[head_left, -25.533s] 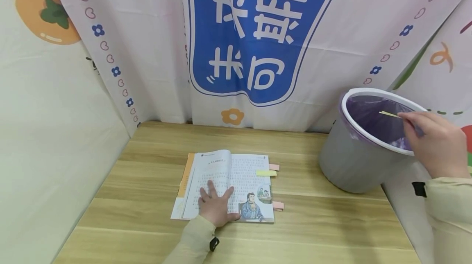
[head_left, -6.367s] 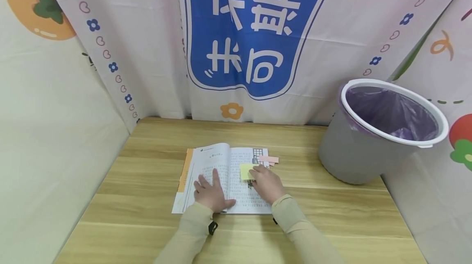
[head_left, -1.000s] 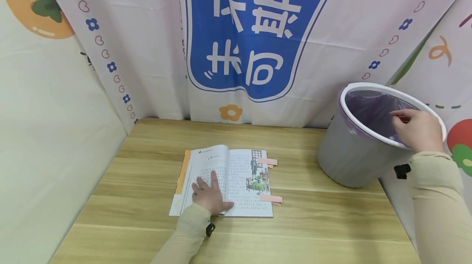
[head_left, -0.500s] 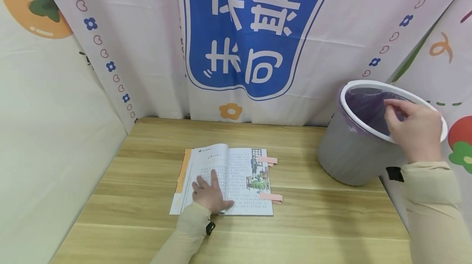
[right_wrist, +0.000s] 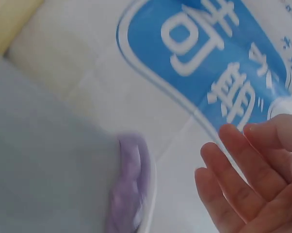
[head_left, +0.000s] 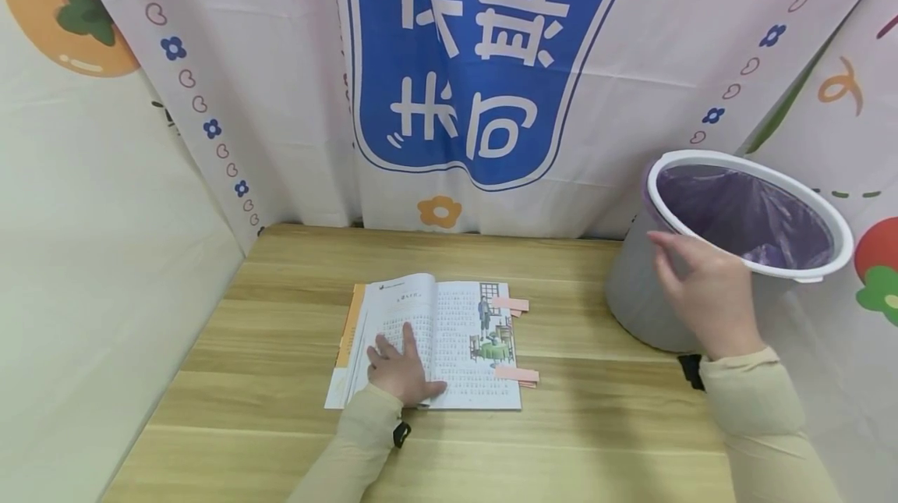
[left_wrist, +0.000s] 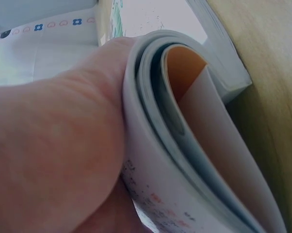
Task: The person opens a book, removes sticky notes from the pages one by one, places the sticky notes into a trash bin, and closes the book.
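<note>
An open book (head_left: 452, 394) lies on the wooden table in the head view. My left hand (head_left: 401, 374) rests with spread fingers on its left page, and the left wrist view shows the pages (left_wrist: 155, 160) bowed beside that hand. Pink sticky notes (head_left: 515, 374) stick out past the right page's edge, at two heights. My right hand (head_left: 708, 292) is in the air in front of the grey trash can (head_left: 638, 292). In the right wrist view the fingers (right_wrist: 248, 179) are loosely bent, with nothing between them.
The trash can has a white rim (head_left: 835, 230) and a purple liner bag (head_left: 744, 207); it stands at the table's right edge. A printed curtain (head_left: 295, 97) hangs behind the wooden table (head_left: 281, 456).
My right hand has moved left, from over the trash can's mouth to in front of its side. The yellow sticky note seen on the right page earlier is gone from it. My left hand stays put.
</note>
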A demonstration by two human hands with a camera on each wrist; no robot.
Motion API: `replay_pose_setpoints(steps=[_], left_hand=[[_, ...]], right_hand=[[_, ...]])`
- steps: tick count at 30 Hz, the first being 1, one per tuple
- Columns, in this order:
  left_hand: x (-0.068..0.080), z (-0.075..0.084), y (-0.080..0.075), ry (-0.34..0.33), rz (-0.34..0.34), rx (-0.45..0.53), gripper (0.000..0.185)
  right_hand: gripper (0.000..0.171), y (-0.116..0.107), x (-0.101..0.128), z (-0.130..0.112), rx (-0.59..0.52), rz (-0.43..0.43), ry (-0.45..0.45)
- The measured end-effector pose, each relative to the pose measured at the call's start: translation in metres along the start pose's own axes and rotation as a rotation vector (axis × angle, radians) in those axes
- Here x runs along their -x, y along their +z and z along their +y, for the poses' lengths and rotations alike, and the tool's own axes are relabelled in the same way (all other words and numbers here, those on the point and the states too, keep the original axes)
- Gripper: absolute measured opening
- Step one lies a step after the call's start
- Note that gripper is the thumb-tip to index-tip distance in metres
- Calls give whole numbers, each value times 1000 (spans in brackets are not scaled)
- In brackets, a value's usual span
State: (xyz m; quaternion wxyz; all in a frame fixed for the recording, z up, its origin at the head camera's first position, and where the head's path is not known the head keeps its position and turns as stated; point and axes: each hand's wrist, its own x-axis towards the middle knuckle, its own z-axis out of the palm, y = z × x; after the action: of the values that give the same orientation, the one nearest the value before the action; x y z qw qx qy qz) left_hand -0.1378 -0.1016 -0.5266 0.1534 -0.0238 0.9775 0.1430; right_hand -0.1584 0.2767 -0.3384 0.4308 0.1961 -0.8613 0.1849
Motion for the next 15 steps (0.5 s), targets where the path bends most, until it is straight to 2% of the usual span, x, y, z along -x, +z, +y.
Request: replay_pose_setpoints(steps=[4, 8, 10, 15], left_hand=[[-1, -1, 1, 2, -2, -1, 127], [-1, -1, 1, 2, -4, 5, 128], [-1, 0, 0, 2, -6, 4, 128], [-1, 0, 0, 2, -8, 6, 128]], right_hand=[[23, 20, 20, -14, -49, -38, -67], [22, 44, 43, -25, -66, -131, -121], [22, 55, 56, -28, -73, -189, -126], [21, 83, 87, -40, -109, -336, -73]])
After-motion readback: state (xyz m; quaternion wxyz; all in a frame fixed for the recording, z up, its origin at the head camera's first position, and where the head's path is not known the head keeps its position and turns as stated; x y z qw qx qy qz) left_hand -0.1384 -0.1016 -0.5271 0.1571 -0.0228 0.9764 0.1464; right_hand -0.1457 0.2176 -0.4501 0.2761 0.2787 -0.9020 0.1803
